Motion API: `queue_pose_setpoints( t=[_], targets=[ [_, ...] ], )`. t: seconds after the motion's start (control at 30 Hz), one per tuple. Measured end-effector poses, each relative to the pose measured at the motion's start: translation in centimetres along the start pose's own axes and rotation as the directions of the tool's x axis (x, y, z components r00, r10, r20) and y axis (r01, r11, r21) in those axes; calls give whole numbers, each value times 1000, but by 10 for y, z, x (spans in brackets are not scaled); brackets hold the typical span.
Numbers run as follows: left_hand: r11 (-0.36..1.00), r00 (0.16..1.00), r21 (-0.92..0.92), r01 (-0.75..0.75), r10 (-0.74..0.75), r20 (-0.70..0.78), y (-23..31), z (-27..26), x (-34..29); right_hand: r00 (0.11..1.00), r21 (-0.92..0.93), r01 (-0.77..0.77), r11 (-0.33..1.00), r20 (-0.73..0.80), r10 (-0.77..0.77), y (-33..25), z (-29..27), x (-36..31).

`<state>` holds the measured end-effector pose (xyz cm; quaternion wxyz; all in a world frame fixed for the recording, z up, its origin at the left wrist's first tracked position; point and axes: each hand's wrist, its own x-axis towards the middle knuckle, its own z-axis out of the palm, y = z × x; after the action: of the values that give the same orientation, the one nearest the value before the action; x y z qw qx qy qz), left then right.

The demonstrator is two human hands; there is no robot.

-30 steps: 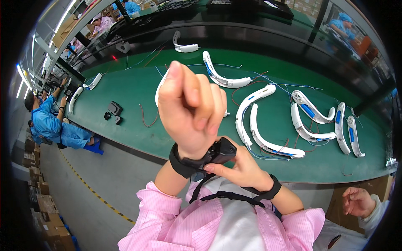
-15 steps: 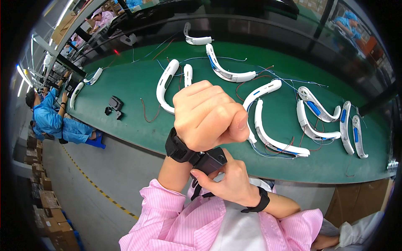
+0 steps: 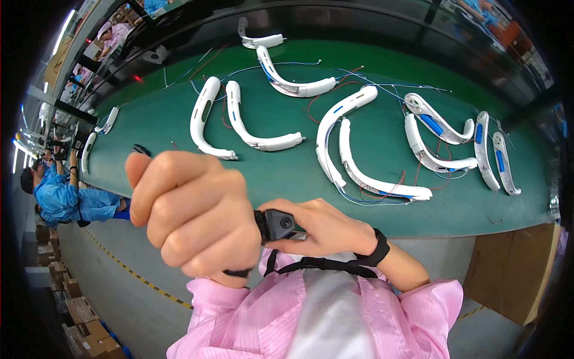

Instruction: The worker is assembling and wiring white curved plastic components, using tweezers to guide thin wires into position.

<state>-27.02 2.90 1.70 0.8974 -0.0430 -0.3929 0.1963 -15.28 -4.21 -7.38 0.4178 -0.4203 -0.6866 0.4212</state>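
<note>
Grasping a small black module (image 3: 278, 225), the right hand (image 3: 329, 228) stands just beside the left hand (image 3: 196, 212) in the head view. Right grip: closed about the module, fingers along its far side and thumb along its near side. Left grip: clenched in a fist, backs of the fingers toward the viewer; whether anything lies inside the fist cannot be told. Module location: in front of the body, between the left fist and the palm side of the right hand.

Edges: the near edge of the green surface (image 3: 280, 173) bows across the view, passes behind both hands and reappears to the right of the black wrist band (image 3: 378, 247). The fist overlaps this edge in view; its height relative to the surface cannot be judged. A cardboard box (image 3: 508, 269) stands below the edge at the right. Open room: a stretch of green top lies beyond the module, bounded on the far side by white curved parts (image 3: 275, 143) and on the right by a nested pair of similar parts. On the body side, a black strap (image 3: 329, 264) crosses the pink striped garment (image 3: 239, 323) near the module.

Orientation: the lens face points toward the viewer and slightly right. The visible housing runs roughly left to right; its left end is hidden by the fist, so the full long axis cannot be confirmed.
</note>
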Motion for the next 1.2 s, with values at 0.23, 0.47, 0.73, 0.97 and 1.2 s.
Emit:
queue_pose_setpoints(
  t=[0.23, 0.47, 0.73, 0.97, 1.2],
  targets=[
    [846, 926, -394, 358, -375, 37, -48, -23, -19, 937, 114, 249, 962, 222, -269, 2, -10, 9],
    [-19, 449, 643, 766, -700, -555, -68, -81, -53, 713, 316, -595, 739, 631, 305, -7, -46, 25],
    [-538, 639, 660, 525, -263, -723, -11, -92, -63, 914, -347, 262, 901, 388, -116, -63, -3, 15],
    [63, 518, 555, 830, 285, -807, 22, -64, -50, 811, -560, 585, 586, 418, -410, -44, 25, 11],
    [990, 821, -44, -135, 87, -564, 43, -60, -59, 777, -586, 626, 514, 420, -468, -41, 23, 7]
  ],
)
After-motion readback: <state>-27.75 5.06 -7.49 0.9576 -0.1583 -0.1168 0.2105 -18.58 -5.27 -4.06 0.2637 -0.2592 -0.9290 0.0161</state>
